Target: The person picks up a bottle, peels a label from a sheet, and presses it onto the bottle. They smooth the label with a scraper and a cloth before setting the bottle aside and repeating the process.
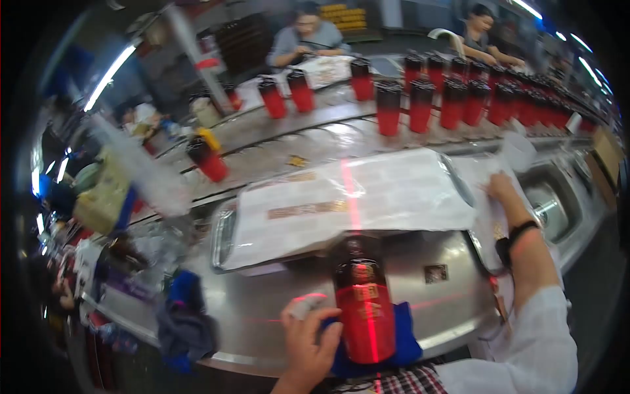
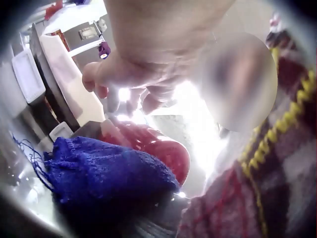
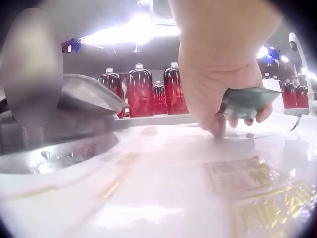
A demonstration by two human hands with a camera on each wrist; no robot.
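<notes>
A glossy bottle (image 1: 365, 308), black at the top fading to red with gold characters, lies on a blue cloth (image 1: 408, 338) at the near edge of the metal worktop. My left hand (image 1: 310, 338) is beside it, fingers loosely bent and fingertips right at its left side; a whitish wrap covers one finger. In the left wrist view the bottle's red base (image 2: 173, 156) shows beyond the cloth. Out to the right, my right hand (image 1: 504, 189) reaches over a white sheet with gold decals (image 3: 247, 183). Its curled fingers hold a flat dark-green piece (image 3: 250, 101), fingertips down at the sheet.
A large white sheet (image 1: 367, 197) covers a metal tray ahead of the bottle. Rows of red-black bottles (image 1: 453, 105) stand along the line behind. A sink (image 1: 558, 200) is at the right, a crumpled grey-blue cloth (image 1: 187, 322) at the left. Two people sit across.
</notes>
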